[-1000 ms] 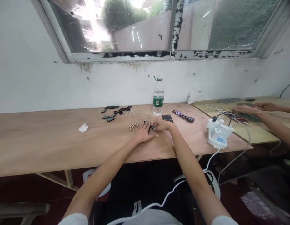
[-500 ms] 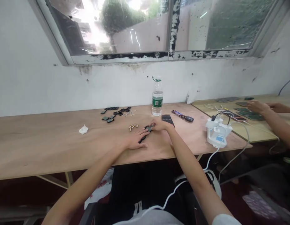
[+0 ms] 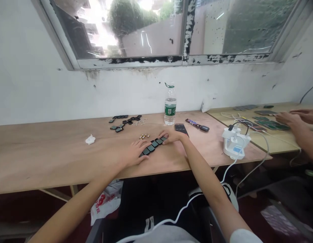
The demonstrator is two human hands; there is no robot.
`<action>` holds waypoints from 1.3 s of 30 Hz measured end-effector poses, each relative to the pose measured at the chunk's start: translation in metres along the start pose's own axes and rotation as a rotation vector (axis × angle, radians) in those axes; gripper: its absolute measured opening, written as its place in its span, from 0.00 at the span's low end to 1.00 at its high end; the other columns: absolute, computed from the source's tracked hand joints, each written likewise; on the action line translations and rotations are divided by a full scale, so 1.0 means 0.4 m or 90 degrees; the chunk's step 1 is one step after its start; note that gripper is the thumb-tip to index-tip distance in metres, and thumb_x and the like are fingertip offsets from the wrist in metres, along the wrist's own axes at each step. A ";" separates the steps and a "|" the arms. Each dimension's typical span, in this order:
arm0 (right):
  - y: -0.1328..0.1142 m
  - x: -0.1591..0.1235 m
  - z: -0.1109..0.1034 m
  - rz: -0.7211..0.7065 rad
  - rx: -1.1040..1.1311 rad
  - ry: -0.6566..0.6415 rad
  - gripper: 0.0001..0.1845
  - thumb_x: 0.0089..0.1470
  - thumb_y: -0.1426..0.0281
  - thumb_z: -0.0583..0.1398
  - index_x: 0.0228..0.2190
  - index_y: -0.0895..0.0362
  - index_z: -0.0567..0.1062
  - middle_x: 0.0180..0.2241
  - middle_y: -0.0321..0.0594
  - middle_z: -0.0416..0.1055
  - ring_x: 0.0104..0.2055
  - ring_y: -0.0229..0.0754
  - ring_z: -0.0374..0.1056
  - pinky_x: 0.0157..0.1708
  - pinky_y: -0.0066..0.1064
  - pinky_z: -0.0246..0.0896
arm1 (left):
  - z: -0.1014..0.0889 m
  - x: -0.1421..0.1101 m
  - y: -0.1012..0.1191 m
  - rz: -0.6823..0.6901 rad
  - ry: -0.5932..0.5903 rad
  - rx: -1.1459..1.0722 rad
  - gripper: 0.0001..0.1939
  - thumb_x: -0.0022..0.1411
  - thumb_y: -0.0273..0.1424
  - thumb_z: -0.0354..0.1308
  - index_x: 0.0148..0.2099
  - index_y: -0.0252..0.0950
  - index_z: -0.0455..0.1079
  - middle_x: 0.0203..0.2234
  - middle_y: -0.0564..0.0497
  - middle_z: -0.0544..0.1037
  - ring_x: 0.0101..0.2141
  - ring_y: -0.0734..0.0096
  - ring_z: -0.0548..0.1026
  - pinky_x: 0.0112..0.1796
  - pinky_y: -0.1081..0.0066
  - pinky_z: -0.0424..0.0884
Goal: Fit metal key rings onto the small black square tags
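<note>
Your two hands sit on the desk (image 3: 57, 158) near its front edge, and between them runs a diagonal row of small dark square modules (image 3: 152, 146), laid flat and touching one another end to end. Your left hand (image 3: 132, 152) lies palm down, fingers spread, its tips against the near end of the row. Your right hand (image 3: 173, 136) rests flat at the far end, fingers loosely together on the last piece; neither hand is pinching anything.

These pieces look light, thin and stiff, with glossy faces that are likely slick, so I judge they slide easily on the wood and scatter at a nudge. Take one by its two opposite edges, not by the shiny face, and go gently: such parts may well be fragile.

Just behind the row lie a few small brass-coloured bits (image 3: 144, 136), close enough to be knocked. Further back towards the wall sits a loose cluster of more dark modules (image 3: 124, 122). A water bottle (image 3: 170, 106) stands upright beyond your right hand, with a dark phone (image 3: 181, 128) just beside that hand and a snack bar (image 3: 193, 123) past it. A crumpled white tissue (image 3: 90, 139) lies well off to the left. Towards the right edge stands a white charger unit (image 3: 234, 144) with cables, and another person's hands (image 3: 295, 117) work at the neighbouring desk.
</note>
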State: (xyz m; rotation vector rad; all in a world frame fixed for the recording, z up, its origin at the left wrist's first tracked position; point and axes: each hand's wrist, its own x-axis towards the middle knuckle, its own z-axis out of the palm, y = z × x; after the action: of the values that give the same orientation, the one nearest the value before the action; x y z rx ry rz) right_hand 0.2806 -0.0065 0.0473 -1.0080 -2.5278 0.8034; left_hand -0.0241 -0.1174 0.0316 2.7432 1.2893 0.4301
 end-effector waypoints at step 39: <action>-0.261 0.025 0.174 -0.124 -0.158 0.102 0.16 0.60 0.59 0.70 0.46 0.55 0.85 0.47 0.47 0.81 0.50 0.52 0.75 0.50 0.38 0.70 | -0.152 -0.123 -0.254 -0.102 -0.056 -0.146 0.30 0.65 0.52 0.61 0.63 0.42 0.75 0.67 0.42 0.70 0.66 0.49 0.68 0.66 0.54 0.64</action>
State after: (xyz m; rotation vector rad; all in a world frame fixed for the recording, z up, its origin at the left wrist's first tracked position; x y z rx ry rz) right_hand 0.1854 -0.0888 0.0551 -0.8415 -2.5773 0.3463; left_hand -0.1465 -0.0926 0.0600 2.4235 1.3354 0.4104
